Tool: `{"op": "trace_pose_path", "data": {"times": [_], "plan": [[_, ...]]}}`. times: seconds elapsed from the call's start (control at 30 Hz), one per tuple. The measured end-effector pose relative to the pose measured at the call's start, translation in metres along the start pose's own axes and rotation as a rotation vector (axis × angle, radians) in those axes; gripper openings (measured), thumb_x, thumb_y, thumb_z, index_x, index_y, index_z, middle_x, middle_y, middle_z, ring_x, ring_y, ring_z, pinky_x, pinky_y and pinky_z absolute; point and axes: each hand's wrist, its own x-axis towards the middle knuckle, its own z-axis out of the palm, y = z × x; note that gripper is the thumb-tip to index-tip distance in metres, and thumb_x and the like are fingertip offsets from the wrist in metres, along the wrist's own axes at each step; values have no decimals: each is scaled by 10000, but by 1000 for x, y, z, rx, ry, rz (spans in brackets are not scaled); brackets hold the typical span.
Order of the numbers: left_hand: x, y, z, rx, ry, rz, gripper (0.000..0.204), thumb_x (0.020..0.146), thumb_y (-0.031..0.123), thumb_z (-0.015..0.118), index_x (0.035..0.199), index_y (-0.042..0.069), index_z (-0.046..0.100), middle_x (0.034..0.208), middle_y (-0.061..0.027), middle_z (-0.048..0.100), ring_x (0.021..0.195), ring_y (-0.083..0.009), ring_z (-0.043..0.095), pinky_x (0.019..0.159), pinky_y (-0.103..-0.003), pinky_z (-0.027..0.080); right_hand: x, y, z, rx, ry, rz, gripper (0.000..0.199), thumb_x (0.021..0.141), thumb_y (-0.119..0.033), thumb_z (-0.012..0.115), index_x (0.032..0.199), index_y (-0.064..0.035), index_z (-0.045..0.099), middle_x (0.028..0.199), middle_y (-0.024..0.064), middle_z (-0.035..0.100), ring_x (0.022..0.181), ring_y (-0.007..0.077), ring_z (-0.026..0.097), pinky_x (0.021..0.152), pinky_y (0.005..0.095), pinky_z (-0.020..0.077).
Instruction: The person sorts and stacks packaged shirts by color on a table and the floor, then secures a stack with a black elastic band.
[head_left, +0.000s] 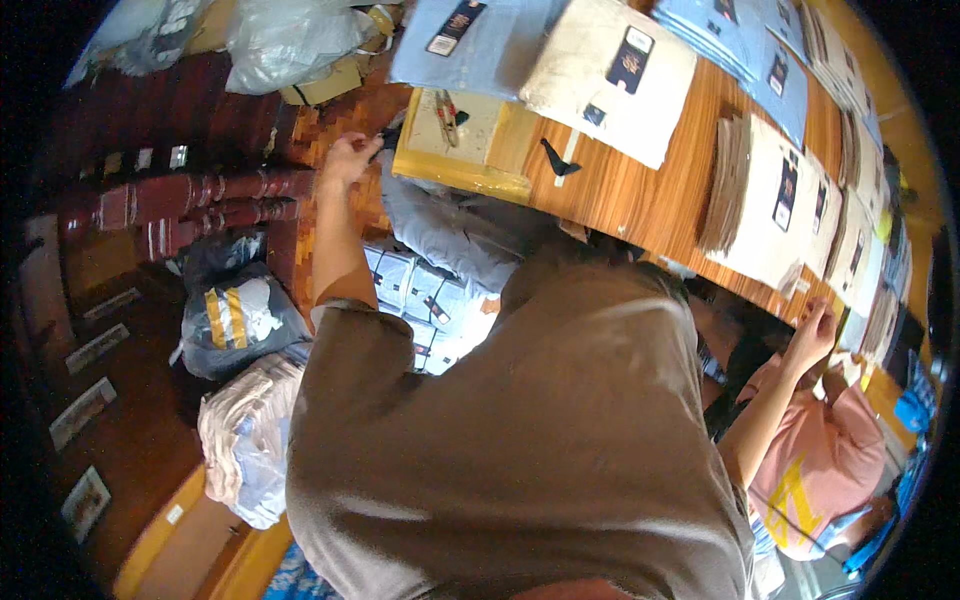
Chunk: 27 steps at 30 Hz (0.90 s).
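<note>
My left hand [352,157] is beyond the table's left corner, its fingers pinched together. A small dark thing shows at the fingertips; I cannot make out what it is. On the right, my right hand [815,338] is raised beside the table's near edge with its fingers curled in. Whatever it may hold is hidden. Closest to that hand lies a stack of folded beige shirts [762,200] with dark tags. A folded blue shirt [480,50] and a folded cream shirt [575,75] lie at the far side. Red-handled thread snips [449,112] rest at the table's left end.
Folded garments line the wooden table [640,180]; a black V-shaped piece [557,158] lies there. Packed blue shirts [430,300] sit below, left of my body. Bags [240,315] and a wrapped garment pile [250,430] stand left. A person in a pink shirt [820,460] is close right.
</note>
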Motion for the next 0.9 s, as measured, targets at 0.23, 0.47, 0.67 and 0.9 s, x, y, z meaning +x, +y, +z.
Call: {"op": "trace_pose_path", "data": {"times": [0.23, 0.47, 0.67, 0.9], "plan": [[-10, -18, -4, 209, -45, -18, 269, 870, 325, 769, 999, 90, 793, 880, -128, 764, 790, -254, 736, 749, -399, 583, 25, -36, 16, -193, -78, -172, 452, 988, -442, 674, 995, 1, 760, 856, 108, 761, 805, 156, 705, 752, 322, 543], [-141, 140, -82, -689, 206, 393, 151, 1008, 160, 643, 1052, 40, 724, 906, -6, 700, 782, -83, 627, 772, -271, 534, 42, -118, 30, -49, -296, -560, 191, 952, -175, 737, 1005, 8, 720, 918, 100, 720, 825, 156, 698, 745, 297, 583], [-318, 331, -97, -835, -71, 1301, 193, 1049, 183, 527, 1095, -4, 535, 1418, -431, 449, 1269, -498, 570, 1023, -506, 492, -11, -284, 63, 825, -811, -1015, 910, 675, -297, 961, 1413, 6, 523, 1469, 193, 559, 1344, 296, 553, 1083, 435, 456], [-407, 482, -37, -1315, -750, 1165, 134, 1063, 98, 533, 1026, 101, 404, 803, -31, 414, 460, -44, 274, 352, -205, 224, -43, -309, 44, 1561, -1301, -937, 335, 955, -266, 723, 1142, -11, 612, 911, 132, 690, 839, 261, 679, 780, 371, 549]]}}
